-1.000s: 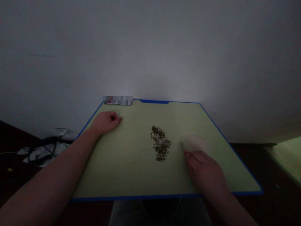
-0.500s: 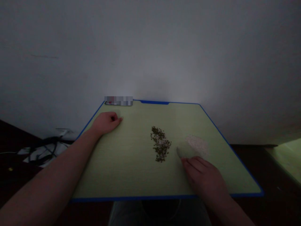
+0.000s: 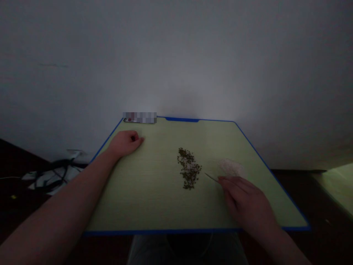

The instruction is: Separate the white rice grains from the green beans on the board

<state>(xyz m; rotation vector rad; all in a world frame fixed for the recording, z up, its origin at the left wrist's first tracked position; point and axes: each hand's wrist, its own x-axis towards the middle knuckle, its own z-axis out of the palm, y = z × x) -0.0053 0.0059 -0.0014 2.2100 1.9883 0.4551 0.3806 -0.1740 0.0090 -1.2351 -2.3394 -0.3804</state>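
A pale green table (image 3: 154,198) with a blue rim fills the middle. On it lies a heap of small dark green beans (image 3: 188,169) mixed with some pale grains, and to its right a small heap of white rice (image 3: 231,166). My right hand (image 3: 244,200) rests just below the rice, fingers pinched on a thin stick-like tool (image 3: 211,177) whose tip points toward the beans. Over at the table's far left corner, my left hand (image 3: 125,142) lies in a loose fist, holding nothing I can see.
A white wall rises directly behind the table. Dark cables (image 3: 52,171) lie on the floor at the left. A small blurred-out object (image 3: 139,117) sits at the table's back left edge. Another green surface (image 3: 338,182) shows at the far right.
The right hand's thin tool swept leftward away from the rice and now points at the bean heap. The left hand has stayed still.
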